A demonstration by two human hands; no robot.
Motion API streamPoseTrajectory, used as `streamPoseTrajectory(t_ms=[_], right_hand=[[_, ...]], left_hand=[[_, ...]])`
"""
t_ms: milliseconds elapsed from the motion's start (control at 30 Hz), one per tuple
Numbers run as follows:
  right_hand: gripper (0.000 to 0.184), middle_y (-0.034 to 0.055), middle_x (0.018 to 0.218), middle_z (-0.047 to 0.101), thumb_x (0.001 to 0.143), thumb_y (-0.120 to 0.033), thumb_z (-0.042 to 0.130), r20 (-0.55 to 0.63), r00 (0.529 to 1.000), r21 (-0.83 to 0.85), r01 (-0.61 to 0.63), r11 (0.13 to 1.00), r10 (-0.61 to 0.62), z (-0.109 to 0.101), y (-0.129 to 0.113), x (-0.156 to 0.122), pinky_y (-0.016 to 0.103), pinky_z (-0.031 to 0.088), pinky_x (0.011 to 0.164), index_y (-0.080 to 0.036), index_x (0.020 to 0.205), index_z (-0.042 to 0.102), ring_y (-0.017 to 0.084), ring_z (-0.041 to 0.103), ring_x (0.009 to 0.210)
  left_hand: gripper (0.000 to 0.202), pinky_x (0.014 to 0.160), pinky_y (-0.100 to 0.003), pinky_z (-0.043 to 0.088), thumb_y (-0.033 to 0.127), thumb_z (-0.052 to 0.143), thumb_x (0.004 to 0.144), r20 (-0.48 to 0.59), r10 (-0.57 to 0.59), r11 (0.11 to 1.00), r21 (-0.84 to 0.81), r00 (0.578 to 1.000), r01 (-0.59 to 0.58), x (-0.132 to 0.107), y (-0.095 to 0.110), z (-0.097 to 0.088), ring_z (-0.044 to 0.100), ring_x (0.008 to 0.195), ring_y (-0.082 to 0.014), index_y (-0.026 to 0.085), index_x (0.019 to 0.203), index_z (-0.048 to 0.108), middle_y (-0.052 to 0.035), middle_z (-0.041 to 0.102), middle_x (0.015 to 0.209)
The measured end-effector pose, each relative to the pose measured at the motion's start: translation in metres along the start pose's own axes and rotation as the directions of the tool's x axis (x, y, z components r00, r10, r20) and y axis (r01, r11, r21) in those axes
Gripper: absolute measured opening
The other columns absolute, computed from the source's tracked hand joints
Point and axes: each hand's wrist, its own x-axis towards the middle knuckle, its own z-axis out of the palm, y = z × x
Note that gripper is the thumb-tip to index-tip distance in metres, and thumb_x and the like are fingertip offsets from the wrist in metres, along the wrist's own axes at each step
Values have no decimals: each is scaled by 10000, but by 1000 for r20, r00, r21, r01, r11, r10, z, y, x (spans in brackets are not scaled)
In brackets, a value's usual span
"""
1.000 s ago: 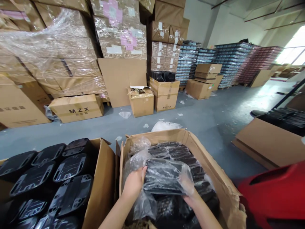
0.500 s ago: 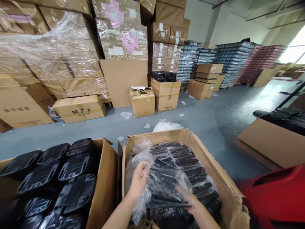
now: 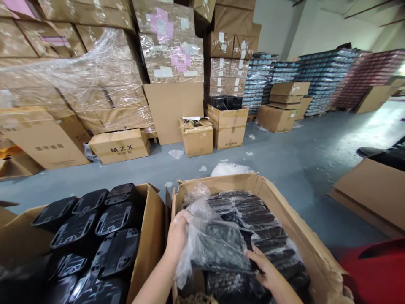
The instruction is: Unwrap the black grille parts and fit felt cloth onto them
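A clear plastic bag [image 3: 202, 211] with a flat black part [image 3: 221, 242] in it is held over an open carton [image 3: 264, 192]. My left hand [image 3: 179, 232] is closed on the bag's gathered left side. At the right end of the black part, my right hand [image 3: 262, 261] has its fingers closed on the edge; whether plastic lies between is hard to see. Below and behind, several black parts in clear wrap [image 3: 253, 211] lie packed in rows inside the carton.
To the left stands a carton [image 3: 144, 236] of black plastic housings [image 3: 76, 228]. A red object [image 3: 376, 270] sits at the lower right, near a brown carton [image 3: 373, 194]. Across the floor [image 3: 284, 156] stand an MZX box [image 3: 120, 147] and film-wrapped box stacks [image 3: 171, 46].
My right hand, seen through the plastic before, now shows uncovered at the right edge of the black part. The left hand keeps hold of the bag. The view has turned slightly left.
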Motion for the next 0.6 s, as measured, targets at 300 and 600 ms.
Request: streamPoseTrajectory(t_ms=[300,600], right_hand=[[241,-46,773,678,476,-256,756,-243,948,274,268,924,-203,-23,-35,-1,252,478,603,-282,692,653,161,609,712],[286,-13,886,660,421,-305,775,-383,805,279,569,774,-453,-52,-26,11,263,490,582,-273,690,683,189,573,797]], left_hand=[[205,640,-274,400,291,553,622,-152,571,628,714,807,-309,13,24,-34,453,686,-154,192,516,408,4,420,689],[239,736,-373,460,239,463,811,326,-300,79,945,897,-317,24,-53,38,535,901,-191,117,1008,522,-99,523,1055]])
